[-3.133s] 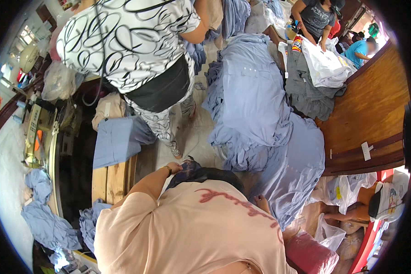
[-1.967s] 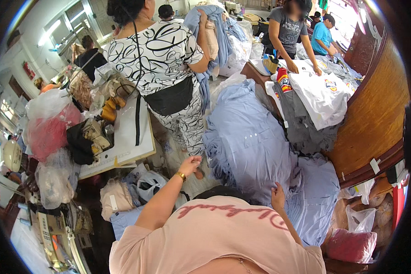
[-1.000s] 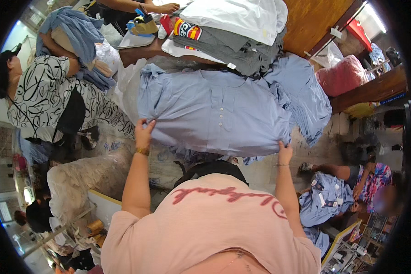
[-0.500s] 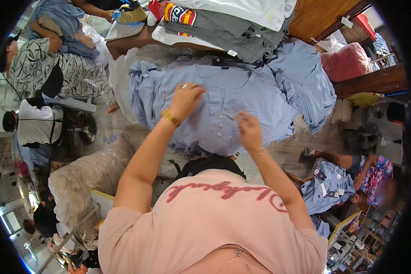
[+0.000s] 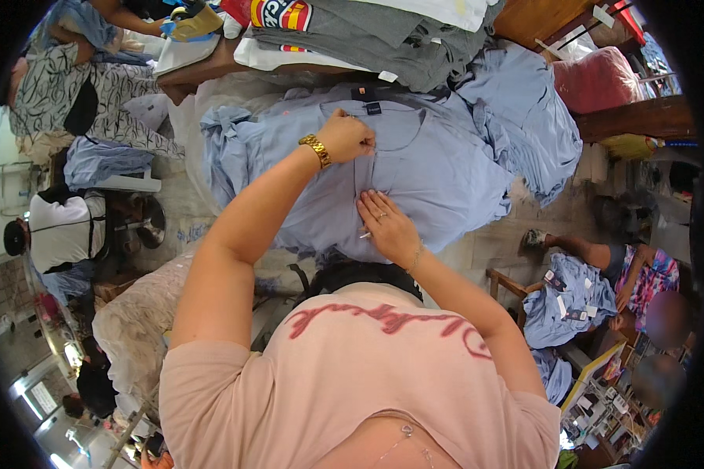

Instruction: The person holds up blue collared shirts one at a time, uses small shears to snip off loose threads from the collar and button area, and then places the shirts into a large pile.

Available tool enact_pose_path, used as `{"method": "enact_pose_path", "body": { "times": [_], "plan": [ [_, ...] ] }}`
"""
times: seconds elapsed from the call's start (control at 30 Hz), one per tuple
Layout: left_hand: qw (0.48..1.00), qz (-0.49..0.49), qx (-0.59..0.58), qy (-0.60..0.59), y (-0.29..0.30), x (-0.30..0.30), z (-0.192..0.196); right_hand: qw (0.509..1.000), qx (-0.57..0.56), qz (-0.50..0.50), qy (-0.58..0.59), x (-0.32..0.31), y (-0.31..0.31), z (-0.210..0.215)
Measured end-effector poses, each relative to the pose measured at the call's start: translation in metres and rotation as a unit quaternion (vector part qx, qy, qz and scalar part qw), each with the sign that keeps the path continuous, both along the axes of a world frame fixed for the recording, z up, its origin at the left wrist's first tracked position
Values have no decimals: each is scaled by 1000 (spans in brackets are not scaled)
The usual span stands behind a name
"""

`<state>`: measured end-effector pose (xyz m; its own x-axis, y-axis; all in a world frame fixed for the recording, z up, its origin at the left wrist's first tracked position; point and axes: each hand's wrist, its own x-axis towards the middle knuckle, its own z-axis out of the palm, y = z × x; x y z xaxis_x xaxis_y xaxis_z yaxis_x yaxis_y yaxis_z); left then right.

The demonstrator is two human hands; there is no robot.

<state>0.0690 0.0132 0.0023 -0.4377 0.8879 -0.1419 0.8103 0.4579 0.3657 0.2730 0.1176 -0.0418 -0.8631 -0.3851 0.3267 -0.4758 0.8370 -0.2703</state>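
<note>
A light blue shirt (image 5: 446, 176) with a scooped neckline and a front placket lies spread before me, on top of more blue garments. At the top of the placket, beside the neckline, my left hand (image 5: 346, 139) has its fingers pinched on the shirt's edge. My right hand (image 5: 389, 228) lies lower on the placket, fingers stretched out and pressed flat on the cloth. A small white bit, perhaps a button, shows beside its fingers. Inside the back of the neck sits a dark label (image 5: 373, 108). My right hand covers most of the placket's lower part.
Folded grey garments (image 5: 383, 39) are stacked on a brown table beyond the shirt. More blue garments (image 5: 524, 117) hang in a heap to the right. A plastic-covered bundle (image 5: 145, 320) stands at left. Other people work at both sides, one with tagged blue garments (image 5: 569, 301).
My left hand has moved right onto the placket's top edge and closed there. My right hand has come left and down flat on the placket, covering the buttons.
</note>
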Motion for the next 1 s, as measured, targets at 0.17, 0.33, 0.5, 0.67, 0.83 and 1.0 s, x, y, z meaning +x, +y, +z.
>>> {"method": "enact_pose_path", "body": {
  "times": [0.17,0.33,0.5,0.67,0.83,1.0],
  "plan": [
    [999,9,15,-32,-5,-6,-12,1000,15,-13,-21,-1,-5,4],
    [1000,-8,5,-18,-4,-16,-8,998,-25,-35,-47,-2,0,25],
    [999,19,51,2,-7,-7,-5,995,-59,-56,-58,11,14,42],
    [900,208,342,174,-50,7,23,899,-332,-278,-68,52,60,-2],
    [693,532,476,104,-185,35,0,625,-568,-513,-156,92,119,-73],
    [469,694,512,-188,-251,102,-67,475,-646,-575,-164,98,136,-122]
  ]
}}
